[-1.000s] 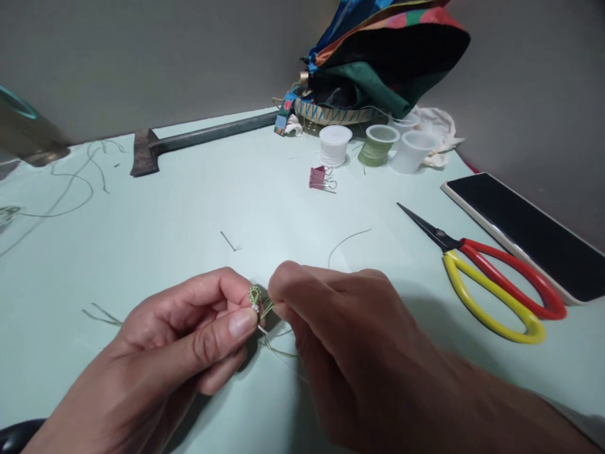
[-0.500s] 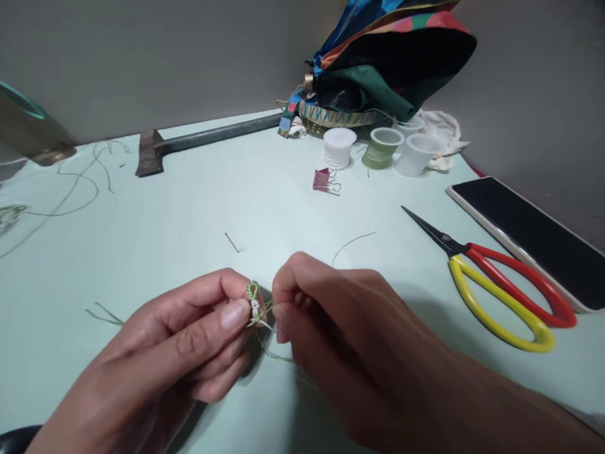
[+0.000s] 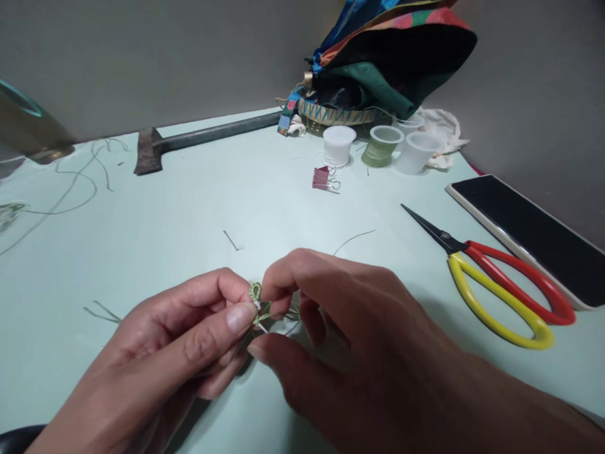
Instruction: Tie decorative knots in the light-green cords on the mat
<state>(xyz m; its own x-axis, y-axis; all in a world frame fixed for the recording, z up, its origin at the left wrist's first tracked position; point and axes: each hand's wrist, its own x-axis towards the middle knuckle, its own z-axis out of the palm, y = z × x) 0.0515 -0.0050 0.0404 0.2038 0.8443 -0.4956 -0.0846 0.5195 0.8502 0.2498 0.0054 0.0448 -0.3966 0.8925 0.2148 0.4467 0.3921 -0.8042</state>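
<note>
Between thumb and forefinger, my left hand (image 3: 184,343) pinches a small knotted cord piece (image 3: 256,292), green and white with a green loop at its top. Loose green and white cords (image 3: 267,315) trail from its lower end toward the right. My right hand (image 3: 363,334) is right beside it with thumb and forefinger apart, the forefinger near the knots and the thumb below the cords. Some cords run behind its fingers, where I cannot see whether they touch. Two green cord ends (image 3: 104,313) stick out past the left hand's far side.
Scissors with red and yellow handles (image 3: 496,287) lie at the right beside a phone (image 3: 529,233). Behind are a white thread spool (image 3: 338,146), a green thread spool (image 3: 380,148), a pink binder clip (image 3: 322,178) and a folded umbrella (image 3: 401,63). A hammer (image 3: 212,133) lies at the back.
My right hand has opened from a pinch on the cords, its thumb dropping down and left and its forefinger shifting toward the knots. The left hand keeps its pinch.
</note>
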